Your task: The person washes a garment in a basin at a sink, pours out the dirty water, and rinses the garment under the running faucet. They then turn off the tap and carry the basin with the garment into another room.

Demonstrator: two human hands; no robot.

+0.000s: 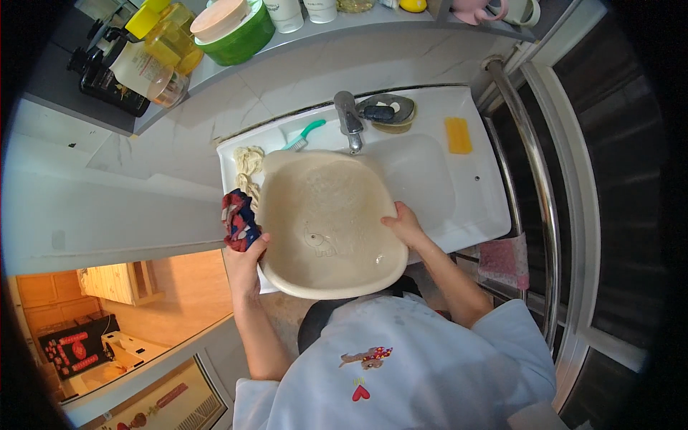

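A cream plastic washbasin [333, 215] with an elephant outline on its bottom is held over the near left part of the white sink [476, 204]. My left hand [247, 261] grips its left rim, and my right hand [403, 228] grips the right rim, thumb over the edge. Right by my left hand lies a bunched red and navy cloth [240, 221]; whether that hand also holds it I cannot tell. Behind the cloth sit some cream knitted pieces [249, 161]. The chrome faucet [349, 120] stands just beyond the basin's far rim.
A green brush [308, 133], a grey soap dish [390, 109] and a yellow soap bar [458, 135] rest on the sink top. Bottles [115, 86] and a green tub [240, 39] fill the shelf above. At right runs a metal rail [534, 165] near a pink towel [503, 261].
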